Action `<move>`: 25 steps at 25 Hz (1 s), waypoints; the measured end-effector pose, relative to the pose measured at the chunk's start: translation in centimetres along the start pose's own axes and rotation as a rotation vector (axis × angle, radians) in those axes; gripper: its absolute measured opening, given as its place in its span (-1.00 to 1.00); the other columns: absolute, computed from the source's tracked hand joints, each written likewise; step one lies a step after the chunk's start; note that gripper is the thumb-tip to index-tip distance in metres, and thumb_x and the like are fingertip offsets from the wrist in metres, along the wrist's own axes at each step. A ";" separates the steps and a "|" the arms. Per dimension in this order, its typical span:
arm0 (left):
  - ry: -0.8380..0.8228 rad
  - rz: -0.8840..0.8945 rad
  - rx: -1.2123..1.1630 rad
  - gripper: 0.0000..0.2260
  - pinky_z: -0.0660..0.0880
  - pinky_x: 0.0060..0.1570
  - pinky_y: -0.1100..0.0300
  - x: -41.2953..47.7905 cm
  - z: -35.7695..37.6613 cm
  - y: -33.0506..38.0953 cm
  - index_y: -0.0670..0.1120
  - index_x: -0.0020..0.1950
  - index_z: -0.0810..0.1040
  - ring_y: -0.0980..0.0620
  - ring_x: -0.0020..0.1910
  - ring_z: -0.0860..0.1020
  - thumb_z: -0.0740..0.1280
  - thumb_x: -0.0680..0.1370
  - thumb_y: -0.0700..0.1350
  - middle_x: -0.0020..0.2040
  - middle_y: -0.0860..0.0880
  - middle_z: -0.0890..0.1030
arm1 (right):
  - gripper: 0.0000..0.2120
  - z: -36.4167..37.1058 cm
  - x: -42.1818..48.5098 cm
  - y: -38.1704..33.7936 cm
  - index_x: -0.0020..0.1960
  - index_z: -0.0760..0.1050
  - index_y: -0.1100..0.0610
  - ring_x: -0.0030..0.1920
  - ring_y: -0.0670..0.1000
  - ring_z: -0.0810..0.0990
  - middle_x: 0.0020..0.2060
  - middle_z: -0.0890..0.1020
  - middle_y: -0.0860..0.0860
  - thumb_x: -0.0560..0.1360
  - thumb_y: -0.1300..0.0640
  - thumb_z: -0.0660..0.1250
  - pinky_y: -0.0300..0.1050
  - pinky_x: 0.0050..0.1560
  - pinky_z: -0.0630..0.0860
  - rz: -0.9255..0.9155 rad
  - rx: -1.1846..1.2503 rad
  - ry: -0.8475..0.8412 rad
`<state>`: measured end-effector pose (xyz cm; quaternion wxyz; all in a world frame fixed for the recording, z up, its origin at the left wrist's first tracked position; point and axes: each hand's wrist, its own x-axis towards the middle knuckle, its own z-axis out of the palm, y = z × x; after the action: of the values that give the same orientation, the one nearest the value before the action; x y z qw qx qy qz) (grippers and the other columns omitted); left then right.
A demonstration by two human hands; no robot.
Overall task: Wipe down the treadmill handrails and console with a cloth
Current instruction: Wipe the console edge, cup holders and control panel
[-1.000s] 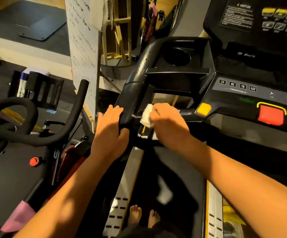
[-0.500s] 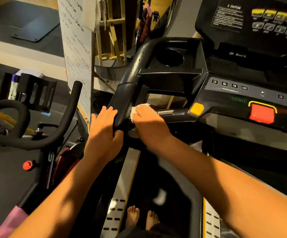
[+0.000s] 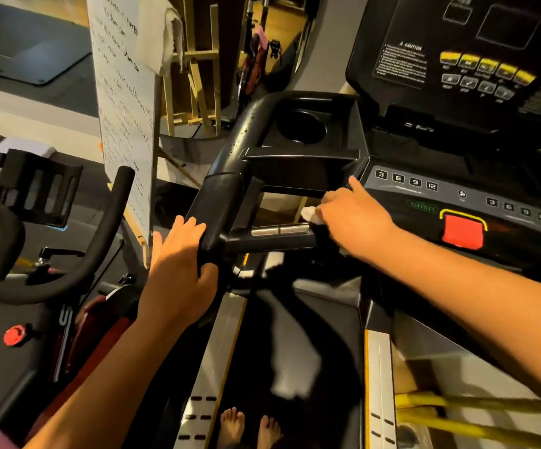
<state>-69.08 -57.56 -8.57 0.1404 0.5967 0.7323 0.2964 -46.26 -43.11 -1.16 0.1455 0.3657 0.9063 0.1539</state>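
Wiping at bar (image 3: pixel 262 244) end, beside console (image 3: pixel 450 193).
Bunching cloth (image 3: pixel 310 215) in curled right hand (image 3: pixel 356 222), pressing it to the inner end of the bar, just beside the console edge; pointing index finger onto the console corner. Clasping handrail (image 3: pixel 220 205) with left hand (image 3: pixel 178 264), hooking thumb under its end. Probably risking a stray press of START (image 3: pixel 423 207) or the red stop key (image 3: pixel 461 233) in sliding rightward; also skipping patches with so little cloth showing.

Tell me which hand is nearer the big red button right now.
Right. The right hand, holding the cloth, is just left of the red button at the console edge; the left hand grips the handrail, farther left.
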 end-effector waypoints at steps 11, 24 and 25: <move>0.030 0.011 -0.050 -0.45 -0.21 0.50 -0.06 -0.3 0.2 -0.2 -0.16 0.42 0.33 -0.08 0.56 0.08 0.10 0.42 -0.08 0.50 -0.18 0.30 | -0.66 0.6 -1.8 2.1 0.08 0.61 0.10 -0.04 0.13 0.46 -0.01 0.60 0.04 0.42 0.28 0.17 0.08 -0.08 0.48 -0.030 0.186 0.114; 0.026 0.046 0.072 -0.68 0.09 0.41 -0.36 0.2 -0.2 0.6 -0.19 0.13 0.49 -0.28 0.43 0.33 0.14 0.43 -0.15 0.24 -0.25 0.54 | -0.38 6.1 -7.3 -1.2 0.24 0.51 0.26 0.08 0.30 0.51 0.18 0.52 0.21 0.21 0.57 0.34 0.08 0.10 0.51 0.476 0.548 0.595; 0.020 0.062 0.119 -0.65 0.18 0.38 -0.38 1.0 -0.1 0.6 -0.22 0.16 0.51 -0.28 0.41 0.36 0.16 0.44 -0.11 0.23 -0.25 0.54 | -0.42 5.6 -7.5 -1.9 0.24 0.53 0.23 0.12 0.27 0.50 0.19 0.52 0.19 0.24 0.54 0.35 0.03 0.13 0.47 0.444 0.573 0.541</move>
<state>-68.92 -56.56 -8.00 0.0881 0.6235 0.7311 0.2627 -40.12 -48.73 -5.89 -0.2403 0.5233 0.8174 0.0143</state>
